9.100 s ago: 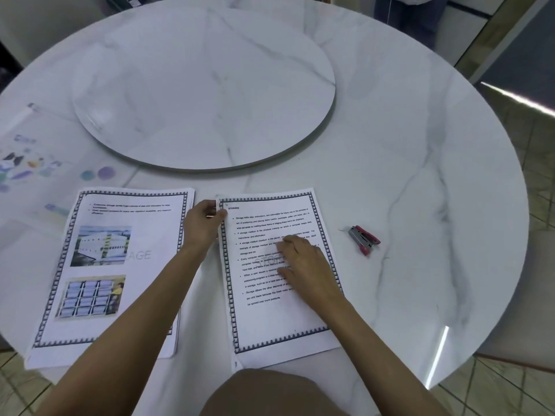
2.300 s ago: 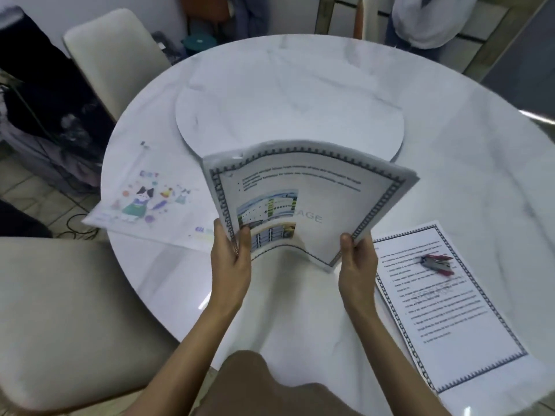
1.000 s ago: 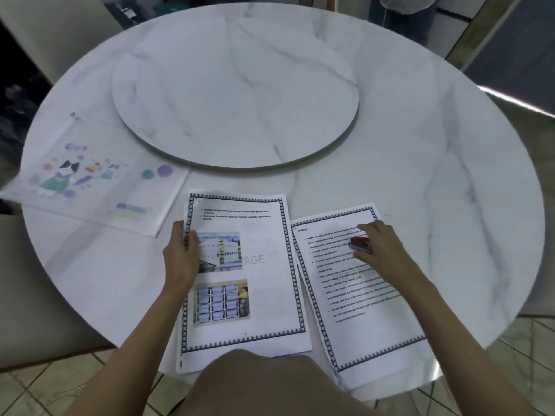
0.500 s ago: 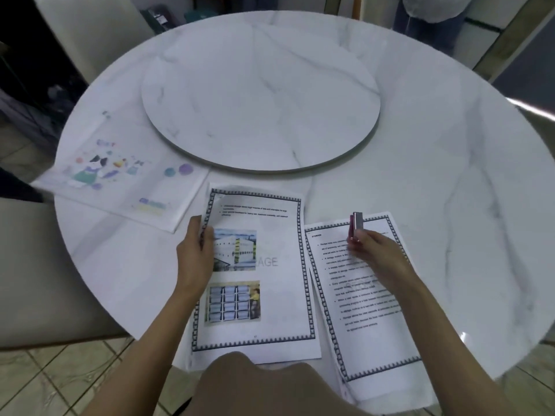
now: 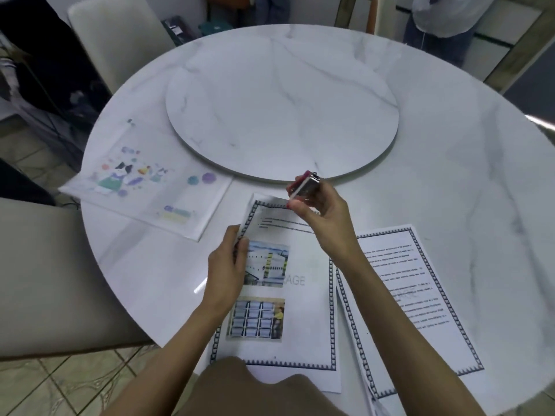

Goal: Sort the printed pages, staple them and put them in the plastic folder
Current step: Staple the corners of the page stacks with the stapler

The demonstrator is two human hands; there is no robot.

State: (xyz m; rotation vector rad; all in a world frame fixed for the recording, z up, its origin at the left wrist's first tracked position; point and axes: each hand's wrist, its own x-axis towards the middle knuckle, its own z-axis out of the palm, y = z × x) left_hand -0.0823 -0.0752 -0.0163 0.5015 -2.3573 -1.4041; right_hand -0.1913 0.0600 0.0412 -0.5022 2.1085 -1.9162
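A stack of bordered pages with two photos (image 5: 303, 298) lies on the table's near edge. My left hand (image 5: 228, 268) pinches its left edge and lifts the top left corner a little. My right hand (image 5: 321, 211) holds a small red and silver stapler (image 5: 304, 185) just above the stack's top edge. A second stack of text pages (image 5: 420, 298) lies to the right, partly under my right forearm. The clear plastic folder (image 5: 150, 181) with cartoon prints lies flat at the left.
A round marble turntable (image 5: 282, 97) sits in the middle of the white marble table (image 5: 465, 175). Cream chairs stand at the left (image 5: 54, 271) and far left (image 5: 111, 37). A person stands beyond the table's far right edge (image 5: 441, 22).
My right hand picked the stapler up off the text pages and carried it left to the top of the photo stack. My left hand has raised that stack's corner.
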